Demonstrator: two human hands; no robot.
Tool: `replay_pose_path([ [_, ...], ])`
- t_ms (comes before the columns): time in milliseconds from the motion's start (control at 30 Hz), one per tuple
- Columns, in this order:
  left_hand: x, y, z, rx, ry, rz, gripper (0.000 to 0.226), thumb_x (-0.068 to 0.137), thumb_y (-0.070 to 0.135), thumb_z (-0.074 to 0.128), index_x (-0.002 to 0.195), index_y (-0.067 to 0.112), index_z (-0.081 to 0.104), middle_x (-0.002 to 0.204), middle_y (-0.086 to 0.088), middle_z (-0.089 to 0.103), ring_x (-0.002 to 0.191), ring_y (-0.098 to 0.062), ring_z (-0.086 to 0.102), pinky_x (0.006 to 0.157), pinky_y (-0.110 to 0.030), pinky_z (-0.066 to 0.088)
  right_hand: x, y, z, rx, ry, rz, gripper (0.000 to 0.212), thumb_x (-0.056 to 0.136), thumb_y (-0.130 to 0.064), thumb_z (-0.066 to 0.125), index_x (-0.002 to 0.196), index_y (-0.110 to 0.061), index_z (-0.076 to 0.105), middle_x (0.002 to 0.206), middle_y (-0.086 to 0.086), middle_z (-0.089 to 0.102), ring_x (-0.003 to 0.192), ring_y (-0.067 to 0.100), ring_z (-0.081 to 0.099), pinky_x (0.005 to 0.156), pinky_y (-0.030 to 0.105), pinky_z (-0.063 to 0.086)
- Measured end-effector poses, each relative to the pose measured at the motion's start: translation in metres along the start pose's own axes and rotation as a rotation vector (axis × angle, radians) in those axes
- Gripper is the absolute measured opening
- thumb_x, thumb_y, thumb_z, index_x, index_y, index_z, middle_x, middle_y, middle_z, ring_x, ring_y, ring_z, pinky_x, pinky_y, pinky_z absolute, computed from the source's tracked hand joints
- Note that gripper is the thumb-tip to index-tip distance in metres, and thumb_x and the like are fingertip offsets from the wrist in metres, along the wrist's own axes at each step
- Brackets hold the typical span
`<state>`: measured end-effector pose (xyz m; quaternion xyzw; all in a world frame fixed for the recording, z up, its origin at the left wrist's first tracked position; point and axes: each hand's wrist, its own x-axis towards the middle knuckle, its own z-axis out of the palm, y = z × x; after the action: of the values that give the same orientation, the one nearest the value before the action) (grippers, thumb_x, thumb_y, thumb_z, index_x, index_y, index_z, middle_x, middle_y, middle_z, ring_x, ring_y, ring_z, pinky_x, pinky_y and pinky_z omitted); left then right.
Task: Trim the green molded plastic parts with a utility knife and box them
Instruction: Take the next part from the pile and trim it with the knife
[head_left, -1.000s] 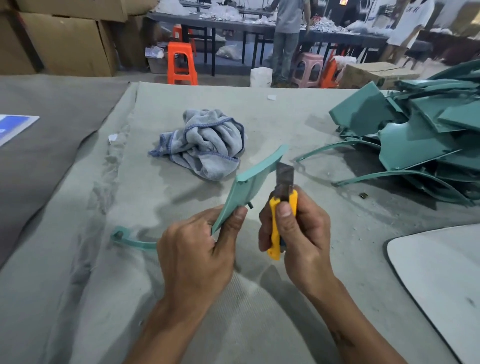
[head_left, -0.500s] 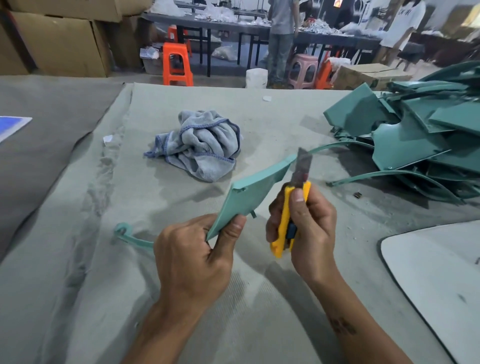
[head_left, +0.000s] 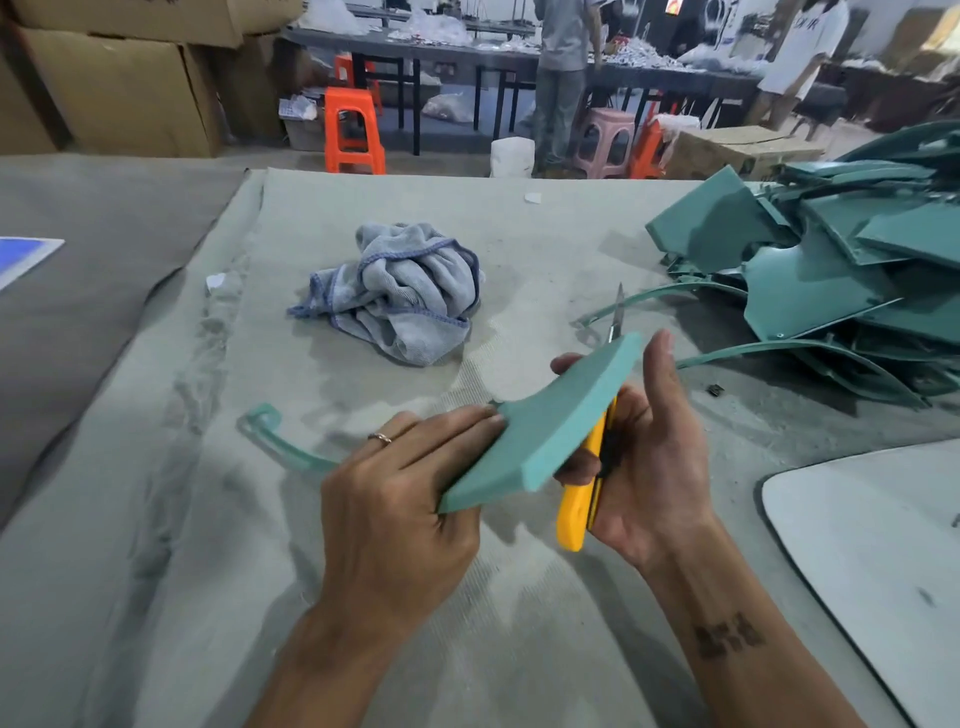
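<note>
A grey felt-like cloth (head_left: 519, 597) covers the workbench, with a white rounded panel (head_left: 872, 545) lying at its near right edge. Just above the cloth, the left hand (head_left: 400, 499) grips a green moulded plastic part (head_left: 545, 421), thumb under and fingers laid along its upper face, tilting it flat toward the camera. The right hand (head_left: 649, 457) curls around a yellow utility knife (head_left: 582, 493) partly hidden behind the part, thumb up beside the part's far corner and the blade (head_left: 617, 312) poking above that edge. A thin curved green trimming strip (head_left: 280, 441) lies on the cloth left of the hands. Farther back sits a crumpled blue-grey towel (head_left: 400, 296). At far right is a heap of green plastic parts (head_left: 831, 275). Beyond the bench stand cardboard boxes (head_left: 119, 88), orange stools (head_left: 353, 130) and two people at a long table.
</note>
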<state>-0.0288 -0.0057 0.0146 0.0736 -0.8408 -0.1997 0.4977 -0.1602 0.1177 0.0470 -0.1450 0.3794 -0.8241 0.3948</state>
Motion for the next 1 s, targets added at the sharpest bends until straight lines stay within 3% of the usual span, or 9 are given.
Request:
replay_pose_path([
  [100, 0.002, -0.001, -0.001, 0.034, -0.08, 0.007, 0.055, 0.075, -0.003, 0.065, 0.123, 0.022, 0.075, 0.125, 0.013, 0.071, 0.103, -0.02, 0.067, 0.082, -0.047, 0.048, -0.002, -0.004, -0.003, -0.008, 0.05, -0.052, 0.057, 0.089, -0.062, 0.061, 0.099, -0.007, 0.073, 0.066, 0.008, 0.044, 0.039, 0.015, 0.043, 0.04, 0.022, 0.041],
  [200, 0.002, -0.002, -0.001, 0.095, -0.193, 0.012, 0.065, 0.07, 0.006, 0.067, 0.132, 0.027, 0.069, 0.139, 0.014, 0.062, 0.132, -0.024, 0.054, 0.097, -0.058, 0.038, -0.004, -0.01, -0.007, -0.056, 0.002, -0.124, 0.045, 0.09, -0.056, 0.064, 0.098, -0.013, 0.074, 0.064, 0.008, 0.045, 0.04, 0.015, 0.042, 0.044, 0.023, 0.04],
  [267, 0.0, -0.002, 0.001, 0.162, -0.261, 0.012, 0.066, 0.076, 0.013, 0.065, 0.14, 0.028, 0.062, 0.151, 0.009, 0.052, 0.147, -0.026, 0.038, 0.103, -0.065, 0.029, -0.005, -0.013, -0.008, -0.098, -0.088, -0.144, 0.053, 0.079, -0.064, 0.077, 0.104, -0.017, 0.074, 0.073, 0.008, 0.051, 0.041, 0.014, 0.043, 0.045, 0.022, 0.04],
  [367, -0.003, -0.002, 0.005, 0.316, -0.399, -0.026, 0.083, 0.079, 0.031, 0.06, 0.158, 0.027, 0.035, 0.169, -0.005, 0.021, 0.157, -0.038, 0.004, 0.111, -0.073, 0.018, -0.007, -0.012, -0.004, -0.193, -0.198, -0.18, 0.062, 0.067, -0.058, 0.091, 0.109, -0.017, 0.072, 0.078, 0.008, 0.055, 0.04, 0.016, 0.046, 0.043, 0.021, 0.043],
  [467, -0.008, -0.005, 0.005, 0.307, -0.494, -0.066, 0.113, 0.074, 0.051, 0.073, 0.164, 0.025, 0.009, 0.171, -0.01, -0.004, 0.154, -0.043, -0.017, 0.113, -0.079, 0.007, -0.01, -0.006, 0.003, -0.362, -0.137, -0.333, 0.051, 0.067, -0.051, 0.092, 0.104, -0.02, 0.075, 0.084, 0.005, 0.06, 0.058, 0.018, 0.055, 0.049, 0.029, 0.049],
  [567, -0.006, 0.002, 0.003, 0.138, -0.468, -0.057, 0.11, 0.081, 0.068, 0.063, 0.164, 0.021, 0.01, 0.172, -0.002, -0.001, 0.157, -0.033, -0.012, 0.116, -0.074, 0.003, -0.012, -0.004, 0.005, -0.438, -0.026, -0.471, 0.036, 0.069, -0.048, 0.092, 0.097, -0.029, 0.077, 0.085, -0.002, 0.065, 0.069, 0.014, 0.061, 0.057, 0.03, 0.052],
  [733, 0.0, 0.014, -0.004, -0.308, -0.535, -0.18, 0.119, 0.075, 0.069, 0.067, 0.164, 0.025, 0.001, 0.171, 0.014, 0.001, 0.158, -0.016, -0.005, 0.121, -0.063, 0.0, -0.013, -0.008, 0.003, -0.489, -0.012, -0.538, 0.033, 0.073, -0.051, 0.091, 0.092, -0.029, 0.074, 0.083, -0.001, 0.07, 0.066, 0.018, 0.061, 0.053, 0.035, 0.052],
  [833, -0.004, 0.015, -0.004, -0.34, -0.57, -0.198, 0.126, 0.074, 0.076, 0.063, 0.162, 0.027, -0.012, 0.17, 0.014, -0.011, 0.157, -0.015, -0.015, 0.12, -0.063, -0.007, -0.014, -0.004, 0.004, -0.558, -0.035, -0.52, 0.035, 0.076, -0.058, 0.087, 0.092, -0.029, 0.076, 0.074, 0.004, 0.064, 0.057, 0.022, 0.056, 0.045, 0.03, 0.048],
  [1000, -0.002, 0.016, -0.004, -0.44, -0.539, -0.263, 0.112, 0.081, 0.065, 0.062, 0.163, 0.029, -0.006, 0.17, 0.017, -0.01, 0.156, -0.013, -0.016, 0.12, -0.063, -0.01, -0.013, 0.002, 0.007, -0.579, -0.157, -0.44, 0.038, 0.084, -0.062, 0.077, 0.084, -0.025, 0.071, 0.063, -0.001, 0.058, 0.044, 0.014, 0.055, 0.04, 0.023, 0.045],
])
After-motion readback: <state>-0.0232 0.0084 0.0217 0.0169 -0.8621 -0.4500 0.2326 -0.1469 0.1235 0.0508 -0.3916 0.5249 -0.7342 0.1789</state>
